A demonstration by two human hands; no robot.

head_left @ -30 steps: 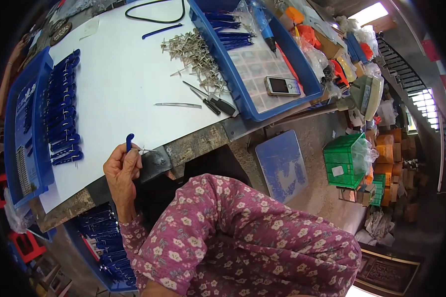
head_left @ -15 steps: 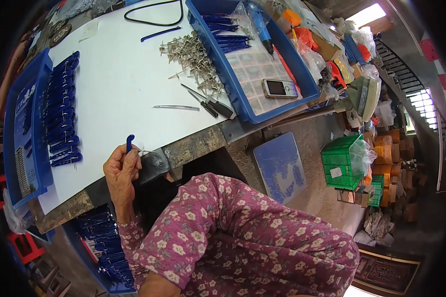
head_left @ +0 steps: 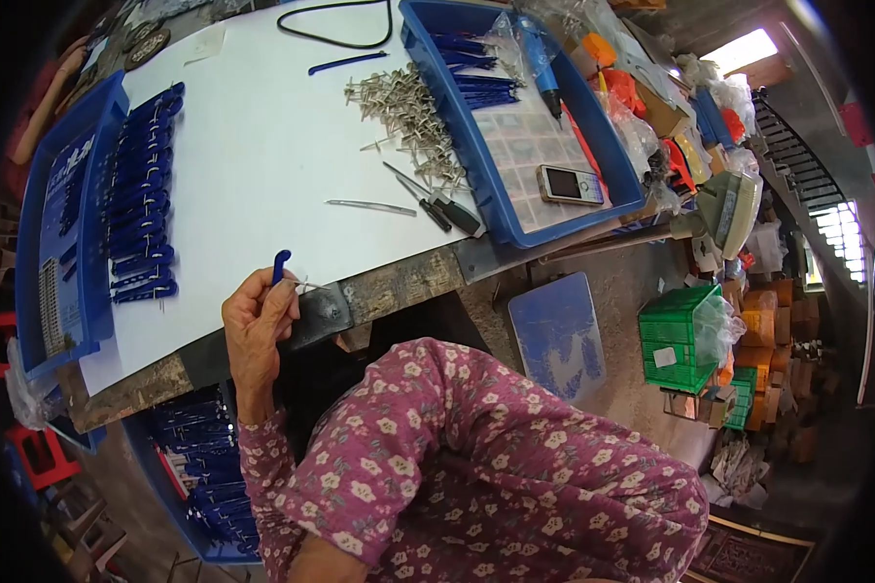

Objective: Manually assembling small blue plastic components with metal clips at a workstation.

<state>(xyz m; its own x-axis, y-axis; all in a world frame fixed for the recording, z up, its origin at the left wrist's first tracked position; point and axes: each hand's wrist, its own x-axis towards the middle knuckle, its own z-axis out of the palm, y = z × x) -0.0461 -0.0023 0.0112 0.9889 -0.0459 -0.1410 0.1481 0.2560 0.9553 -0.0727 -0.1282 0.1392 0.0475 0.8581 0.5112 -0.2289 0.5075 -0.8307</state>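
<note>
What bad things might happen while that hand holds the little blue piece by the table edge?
The left hand pinches a small blue piece right over the edge of the white table; if it slips, it would probably drop off the table. The pile of metal pins lies loose, so a bump might scatter them. The phone sits near the front rim of the blue tray and might get knocked.

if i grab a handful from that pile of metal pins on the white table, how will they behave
The metal pins look thin and stiff, so probably light singly but prickly in a handful. They lie crisscrossed in a loose heap, so some would likely snag together and others slip out. On the smooth white table, strays may skid or roll.
</note>
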